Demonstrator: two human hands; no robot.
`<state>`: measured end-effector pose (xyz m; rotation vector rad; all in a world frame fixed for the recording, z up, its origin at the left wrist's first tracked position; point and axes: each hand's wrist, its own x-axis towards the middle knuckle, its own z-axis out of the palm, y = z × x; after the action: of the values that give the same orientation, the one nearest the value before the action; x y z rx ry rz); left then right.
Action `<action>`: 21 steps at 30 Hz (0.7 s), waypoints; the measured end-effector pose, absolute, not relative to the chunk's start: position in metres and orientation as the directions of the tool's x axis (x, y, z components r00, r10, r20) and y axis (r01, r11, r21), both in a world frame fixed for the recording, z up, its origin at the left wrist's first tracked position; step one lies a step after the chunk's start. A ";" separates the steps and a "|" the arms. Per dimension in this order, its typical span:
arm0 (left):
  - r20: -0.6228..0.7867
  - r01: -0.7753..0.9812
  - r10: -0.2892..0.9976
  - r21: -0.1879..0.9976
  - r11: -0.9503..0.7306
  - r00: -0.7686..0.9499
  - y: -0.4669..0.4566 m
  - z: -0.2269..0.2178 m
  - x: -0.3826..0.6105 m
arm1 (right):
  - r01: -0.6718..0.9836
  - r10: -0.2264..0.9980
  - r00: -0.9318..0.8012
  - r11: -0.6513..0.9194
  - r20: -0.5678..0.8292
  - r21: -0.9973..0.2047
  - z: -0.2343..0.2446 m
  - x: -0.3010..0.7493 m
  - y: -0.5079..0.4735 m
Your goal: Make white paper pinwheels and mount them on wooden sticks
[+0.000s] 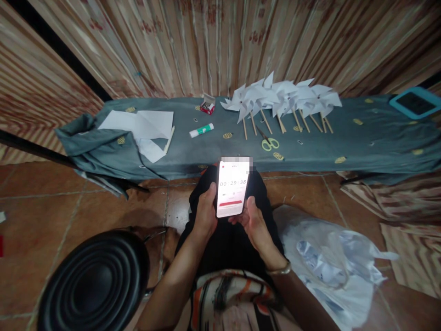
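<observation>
A smartphone (pixel 232 187) with a bright white screen showing a timer is held upright over my lap. My left hand (pixel 206 212) wraps around the phone's left edge. My right hand (pixel 253 221) cradles its lower right corner, fingers curled under it. A bracelet sits on my right wrist. Ahead of me stands a low table under a grey-green cloth (pixel 344 142). On it lie several white paper pinwheels (pixel 285 99) on wooden sticks, yellow-handled scissors (pixel 269 143), a glue stick (pixel 201 130), a small red box (pixel 207 108) and white paper sheets (pixel 141 125).
A black round stool (pixel 93 280) stands at my lower left. A white plastic bag (pixel 330 266) lies on the tiled floor to my right. A tablet in a blue case (pixel 415 102) rests at the table's far right. Striped curtains hang behind the table.
</observation>
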<state>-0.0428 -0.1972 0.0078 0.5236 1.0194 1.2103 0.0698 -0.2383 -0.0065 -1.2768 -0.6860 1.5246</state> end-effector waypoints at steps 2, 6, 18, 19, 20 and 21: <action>-0.352 -0.487 0.936 0.815 0.314 0.015 -0.198 0.006 -0.043 | -0.300 0.929 0.052 -0.336 -0.367 -0.893 -0.008 0.069 -0.239; -0.338 -0.456 0.940 0.831 0.319 0.042 -0.199 0.003 -0.045 | -0.233 0.943 0.052 -0.308 -0.328 -0.923 -0.010 0.069 -0.241; -0.300 -0.429 0.933 0.829 0.359 0.201 -0.195 0.014 -0.051 | 0.057 0.979 0.091 -0.187 -0.182 -0.981 -0.003 0.077 -0.233; -0.293 -0.454 0.934 0.816 0.357 0.206 -0.194 0.015 -0.050 | 0.092 0.983 0.097 -0.167 -0.158 -0.982 -0.002 0.078 -0.231; -0.299 -0.474 0.935 0.807 0.353 0.189 -0.193 0.016 -0.049 | 0.129 0.986 0.101 -0.144 -0.132 -0.981 0.001 0.078 -0.230; -0.320 -0.481 0.935 0.803 0.352 0.150 -0.192 0.016 -0.048 | 0.165 0.989 0.103 -0.119 -0.103 -0.979 0.003 0.078 -0.229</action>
<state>-0.0477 -0.1920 0.0161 0.6030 0.9282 1.1111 0.0781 -0.2295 0.0025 -1.4620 -1.2074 1.1331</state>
